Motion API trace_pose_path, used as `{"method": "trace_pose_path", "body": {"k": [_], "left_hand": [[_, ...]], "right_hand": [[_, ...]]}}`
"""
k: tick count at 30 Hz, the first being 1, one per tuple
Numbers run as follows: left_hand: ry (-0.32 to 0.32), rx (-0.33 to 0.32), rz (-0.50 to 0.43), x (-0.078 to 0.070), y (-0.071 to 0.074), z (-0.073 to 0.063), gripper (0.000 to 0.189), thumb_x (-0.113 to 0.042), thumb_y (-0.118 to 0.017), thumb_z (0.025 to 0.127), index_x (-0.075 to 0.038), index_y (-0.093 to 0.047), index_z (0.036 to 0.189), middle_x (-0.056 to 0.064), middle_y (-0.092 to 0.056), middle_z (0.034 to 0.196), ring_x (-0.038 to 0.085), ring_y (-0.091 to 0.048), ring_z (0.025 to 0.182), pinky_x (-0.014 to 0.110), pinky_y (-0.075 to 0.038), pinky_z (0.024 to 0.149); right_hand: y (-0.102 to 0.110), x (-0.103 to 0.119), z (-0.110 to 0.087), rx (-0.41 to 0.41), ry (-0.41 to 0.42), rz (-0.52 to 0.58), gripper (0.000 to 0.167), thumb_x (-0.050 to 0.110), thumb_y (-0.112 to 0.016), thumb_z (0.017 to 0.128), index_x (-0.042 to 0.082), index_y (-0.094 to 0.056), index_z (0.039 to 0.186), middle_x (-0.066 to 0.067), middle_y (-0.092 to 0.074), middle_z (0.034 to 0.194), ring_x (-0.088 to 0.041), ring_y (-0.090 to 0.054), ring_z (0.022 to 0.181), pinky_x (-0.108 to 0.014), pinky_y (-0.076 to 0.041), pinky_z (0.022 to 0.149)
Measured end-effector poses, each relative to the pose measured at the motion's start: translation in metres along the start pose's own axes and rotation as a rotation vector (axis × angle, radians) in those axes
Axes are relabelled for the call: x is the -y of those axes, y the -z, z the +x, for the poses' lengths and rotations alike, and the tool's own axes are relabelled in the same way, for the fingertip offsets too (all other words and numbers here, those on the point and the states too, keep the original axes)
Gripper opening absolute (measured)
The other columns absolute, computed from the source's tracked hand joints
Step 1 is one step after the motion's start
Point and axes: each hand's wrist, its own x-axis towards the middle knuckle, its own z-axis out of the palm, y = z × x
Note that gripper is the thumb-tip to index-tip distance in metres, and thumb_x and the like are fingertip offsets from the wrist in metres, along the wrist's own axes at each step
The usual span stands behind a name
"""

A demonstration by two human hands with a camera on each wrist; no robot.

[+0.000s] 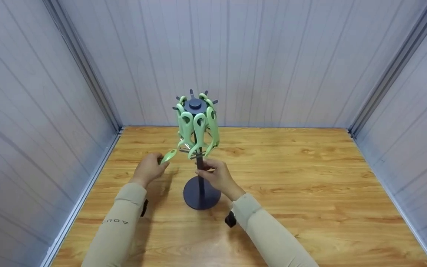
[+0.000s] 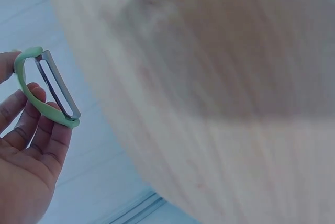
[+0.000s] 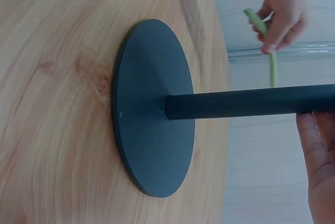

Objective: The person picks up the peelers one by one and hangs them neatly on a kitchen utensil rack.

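My left hand (image 1: 149, 168) holds a light green peeler (image 1: 169, 155) by its handle, left of the dark rotating-style utensil stand (image 1: 201, 180). The left wrist view shows that peeler's metal blade (image 2: 58, 85) turned away from the palm, with fingers (image 2: 44, 135) around the green frame. Thumb and fingers of my right hand (image 1: 219, 177) grip the stand's upright pole (image 3: 235, 102) below the hanging tools. Several more green peelers (image 1: 199, 129) hang from hooks around the stand's top. The stand is upright on its round base (image 3: 152, 145).
The stand rests on a wood-grain table (image 1: 310, 185). Pale panelled walls (image 1: 254, 55) enclose the back and both sides. Bare hooks (image 1: 191, 93) jut out at the far side of the stand's top.
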Motion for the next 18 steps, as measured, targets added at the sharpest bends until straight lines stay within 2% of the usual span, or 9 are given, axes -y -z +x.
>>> {"method": "trace_pose_path", "body": {"k": [6,9,14,18], "left_hand": [[-0.038,-0.024,-0.006,-0.015,0.017,0.002,0.034,-0.026,-0.065,0.110,0.002,-0.071,0.129,0.018,-0.076,0.111,0.025,-0.071,0.090,0.043,-0.061,0.081],[-0.064,-0.052,-0.032,-0.023,0.027,0.003,0.033,-0.025,-0.065,0.110,0.003,-0.072,0.126,0.019,-0.076,0.110,0.028,-0.071,0.091,0.045,-0.061,0.082],[-0.111,-0.096,-0.069,-0.035,0.039,0.002,0.030,-0.025,-0.065,0.110,0.001,-0.073,0.123,0.018,-0.075,0.104,0.027,-0.068,0.086,0.043,-0.058,0.079],[-0.149,-0.117,-0.100,-0.045,0.046,0.000,0.030,-0.024,-0.064,0.111,0.002,-0.073,0.124,0.019,-0.075,0.107,0.029,-0.069,0.089,0.045,-0.058,0.081]], "right_hand": [[0.001,0.000,-0.001,-0.001,-0.005,-0.003,0.022,-0.005,-0.076,0.098,-0.001,-0.080,0.120,-0.020,-0.080,0.109,-0.029,-0.078,0.101,-0.030,-0.067,0.085],[0.001,0.000,-0.001,0.000,-0.006,0.004,0.022,-0.004,-0.076,0.098,-0.001,-0.080,0.120,-0.021,-0.080,0.109,-0.033,-0.078,0.102,-0.028,-0.066,0.085],[0.000,-0.001,-0.001,0.001,-0.016,0.015,0.022,0.001,-0.078,0.099,-0.001,-0.079,0.121,-0.021,-0.080,0.110,-0.029,-0.078,0.101,-0.027,-0.066,0.084],[0.000,0.001,-0.001,0.000,-0.034,0.013,0.023,0.001,-0.078,0.098,-0.001,-0.079,0.121,-0.022,-0.080,0.108,-0.029,-0.078,0.100,-0.026,-0.065,0.083]]}}
